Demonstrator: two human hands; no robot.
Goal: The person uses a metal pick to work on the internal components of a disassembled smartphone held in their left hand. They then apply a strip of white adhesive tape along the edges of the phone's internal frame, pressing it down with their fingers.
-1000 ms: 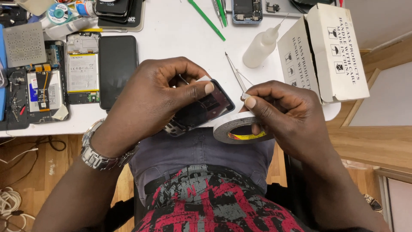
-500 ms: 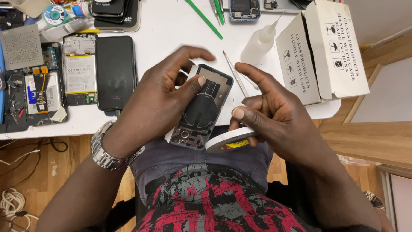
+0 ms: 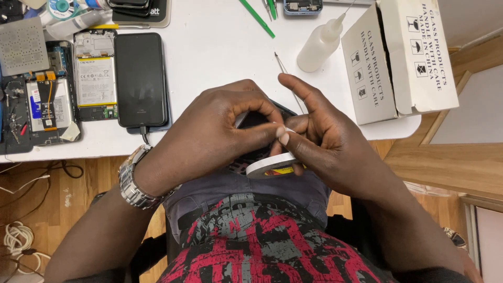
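Observation:
My left hand [image 3: 220, 128] covers a dark opened phone [image 3: 251, 121] held over my lap at the table's front edge, with its thumb and forefinger pinched at the phone's right side. My right hand [image 3: 327, 141] holds a white roll of tape [image 3: 270, 164] below the phone. Its thumb meets the left fingertips on a short strip of white tape [image 3: 289, 130]. Most of the phone is hidden under my left hand. A metal watch [image 3: 132, 181] is on my left wrist.
On the white table [image 3: 209, 47] lie a black phone [image 3: 140, 78], an opened phone with battery [image 3: 94, 73], another dismantled phone [image 3: 39, 105], a squeeze bottle [image 3: 320, 43], thin tweezers [image 3: 283, 65], green tools [image 3: 257, 18] and a white cardboard box [image 3: 398, 57] at the right.
My left hand has closed over the phone and hidden most of it. My right hand moved in with the tape roll, and both hands' fingertips now meet on the tape strip.

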